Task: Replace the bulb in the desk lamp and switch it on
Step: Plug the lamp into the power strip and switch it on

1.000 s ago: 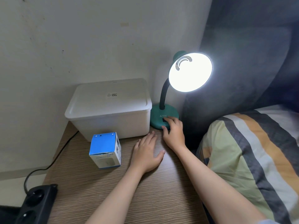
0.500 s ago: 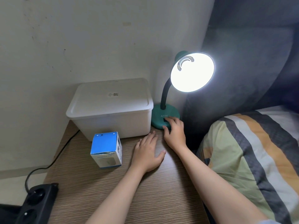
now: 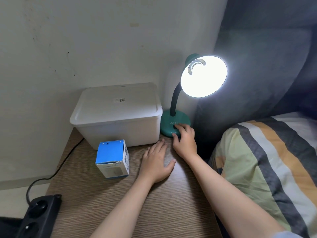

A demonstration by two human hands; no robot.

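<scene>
Head view: right hand (image 3: 186,142) on round teal lamp base (image 3: 169,123).

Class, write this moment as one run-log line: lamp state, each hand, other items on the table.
lamp: lit | right hand: fingers on lamp base | left hand: flat on table | blue box, white bin: untouched

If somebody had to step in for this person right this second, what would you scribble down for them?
Left hand: flat on the table, palm down, holding nothing.
Right hand: fingers resting on the lamp base at the switch, gripping nothing.
Desk lamp: at the table's back right corner beside the white bin; its shade glows brightly.
Blue box: in front of the bin, closed as far as I can see.
Done: bulb in, lamp on.
Left: apparently only taking the hand off the switch.
</scene>
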